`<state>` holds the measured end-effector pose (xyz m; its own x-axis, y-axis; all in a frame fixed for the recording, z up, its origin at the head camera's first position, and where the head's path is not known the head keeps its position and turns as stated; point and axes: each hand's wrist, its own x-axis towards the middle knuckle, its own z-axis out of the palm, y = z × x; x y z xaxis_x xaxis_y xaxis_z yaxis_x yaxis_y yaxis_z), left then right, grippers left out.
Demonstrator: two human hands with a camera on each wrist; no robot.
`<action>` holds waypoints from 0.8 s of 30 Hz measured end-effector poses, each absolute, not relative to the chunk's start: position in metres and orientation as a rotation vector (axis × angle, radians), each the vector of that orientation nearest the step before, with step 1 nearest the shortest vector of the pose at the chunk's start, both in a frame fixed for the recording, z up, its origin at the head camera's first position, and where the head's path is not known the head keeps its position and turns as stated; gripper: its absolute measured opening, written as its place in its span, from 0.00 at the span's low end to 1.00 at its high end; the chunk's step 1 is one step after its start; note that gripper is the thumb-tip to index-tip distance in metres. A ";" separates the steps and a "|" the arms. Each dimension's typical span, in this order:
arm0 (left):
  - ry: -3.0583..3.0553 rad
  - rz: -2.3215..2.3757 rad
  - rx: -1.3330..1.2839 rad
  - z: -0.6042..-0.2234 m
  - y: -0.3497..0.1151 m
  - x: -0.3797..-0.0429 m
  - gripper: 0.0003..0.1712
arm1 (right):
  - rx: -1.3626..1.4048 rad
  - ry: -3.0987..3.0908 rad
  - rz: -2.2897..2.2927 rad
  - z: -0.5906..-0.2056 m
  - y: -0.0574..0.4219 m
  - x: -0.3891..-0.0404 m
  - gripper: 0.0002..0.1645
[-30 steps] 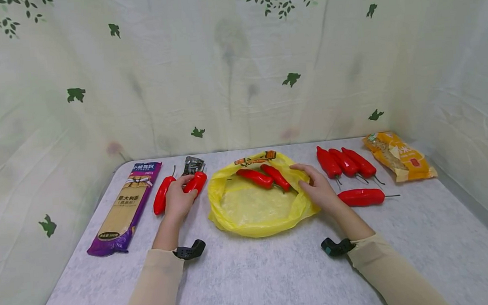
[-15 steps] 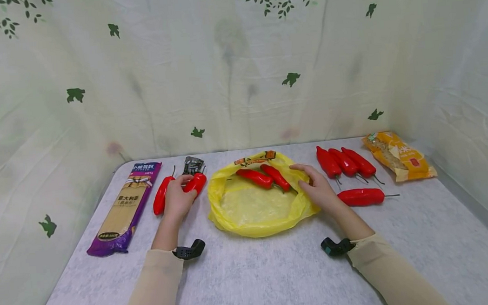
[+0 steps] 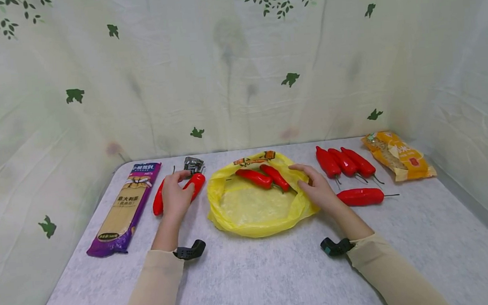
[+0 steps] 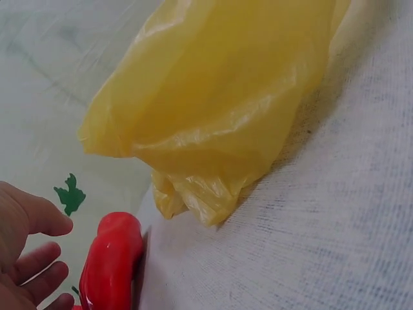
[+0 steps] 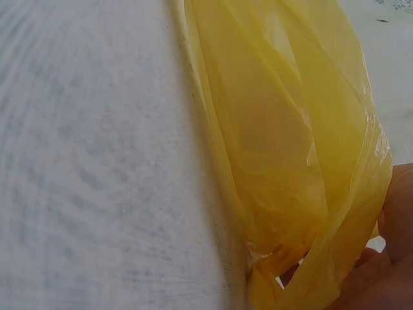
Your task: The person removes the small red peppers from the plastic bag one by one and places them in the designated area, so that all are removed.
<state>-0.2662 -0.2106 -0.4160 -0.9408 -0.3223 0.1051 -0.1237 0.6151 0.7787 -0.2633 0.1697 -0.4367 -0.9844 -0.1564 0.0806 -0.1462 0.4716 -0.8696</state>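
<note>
My left hand is over the left of the table, its fingers loosely spread with nothing between them. Just right of it lies a red chili pepper, shown apart from the fingertips in the left wrist view. A second chili pepper lies partly hidden behind the hand. At the centre, a yellow plastic bag lies with its mouth wide, two red chili peppers inside. My right hand holds the bag's right edge; in the right wrist view the crumpled plastic covers some of its fingers.
A purple pasta pack lies at far left. Behind the left peppers sits a small black packet. Three chili peppers and a single pepper lie right of the bag, near an orange food pack.
My left hand has come off the chili pepper, shifting slightly left and up, its fingers loosened. My right hand and the bag stay where they were.
</note>
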 end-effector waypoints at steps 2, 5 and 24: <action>-2.587 -1.242 0.356 -0.414 -0.209 -0.266 0.23 | -0.276 2.685 -1.583 -0.436 0.170 -0.263 0.27; -2.561 -1.268 0.344 -0.410 -0.207 -0.265 0.23 | -0.271 2.686 -1.580 -0.436 0.169 -0.263 0.27; -2.393 -1.406 0.111 -0.387 -0.186 -0.254 0.20 | -0.265 2.679 -1.594 -0.433 0.167 -0.261 0.27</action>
